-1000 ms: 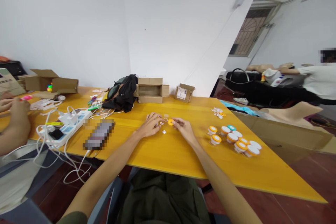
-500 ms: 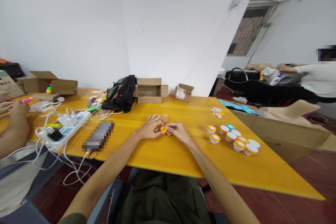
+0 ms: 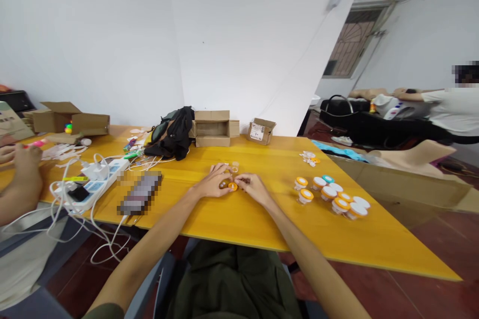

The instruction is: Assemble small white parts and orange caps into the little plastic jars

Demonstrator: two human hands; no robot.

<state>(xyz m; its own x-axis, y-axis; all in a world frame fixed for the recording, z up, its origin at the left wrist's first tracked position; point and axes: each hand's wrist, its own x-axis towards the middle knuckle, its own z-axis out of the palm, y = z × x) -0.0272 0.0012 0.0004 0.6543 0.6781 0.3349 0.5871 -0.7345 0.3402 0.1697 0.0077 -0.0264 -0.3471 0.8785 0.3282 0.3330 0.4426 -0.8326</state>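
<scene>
A small round orange lid (image 3: 232,187) with a white centre is between my hands over the table. My left hand (image 3: 213,183) steadies it, its thumb at the lid's left edge and its other fingers curving round the far side. My right hand (image 3: 254,188) is close on the right, thumb and fingertips pinched together just above the lid's edge; what they hold is too small to make out. Just beyond my fingers stands a small clear cup (image 3: 235,164). Some small pieces under my left palm are partly hidden.
Several lidded cups (image 3: 329,192) are grouped at right, with small white and orange parts (image 3: 310,158) behind. A phone (image 3: 141,193) and power strip (image 3: 99,184) with cables lie left. Open cardboard boxes (image 3: 212,134) and a black bag (image 3: 174,134) stand behind. Another person's arm (image 3: 24,174) is far left.
The lid's centre, dark before, now shows white. My right fingertips have shifted slightly up and off the lid's edge, while my left hand stays nearly in place.
</scene>
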